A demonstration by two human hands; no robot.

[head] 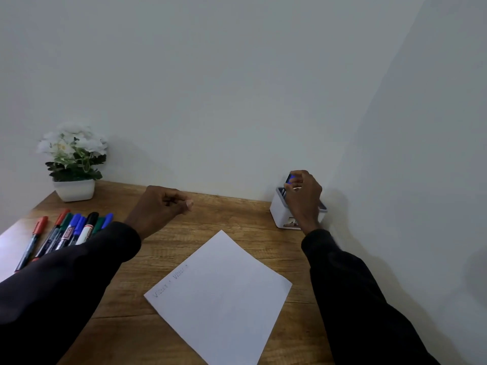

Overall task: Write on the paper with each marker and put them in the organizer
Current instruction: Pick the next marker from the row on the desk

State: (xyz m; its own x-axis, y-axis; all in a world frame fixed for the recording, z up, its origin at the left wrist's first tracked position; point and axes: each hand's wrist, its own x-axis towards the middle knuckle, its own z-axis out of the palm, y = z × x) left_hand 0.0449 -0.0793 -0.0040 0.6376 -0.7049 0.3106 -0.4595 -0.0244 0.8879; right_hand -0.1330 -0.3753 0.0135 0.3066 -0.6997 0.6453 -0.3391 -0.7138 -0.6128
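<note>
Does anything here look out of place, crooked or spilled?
Only the paper lies askew, turned cornerwise on the table. The markers lie in a loose heap at the left. Nothing looks spilled or damaged.

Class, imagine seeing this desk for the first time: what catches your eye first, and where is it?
At the far right of the wooden desk, the right hand grips a blue-capped marker at the white organizer. A white paper lies askew in the middle, with faint writing near its left edge. Capped markers lie bunched at the left, near a pot of white flowers.
</note>
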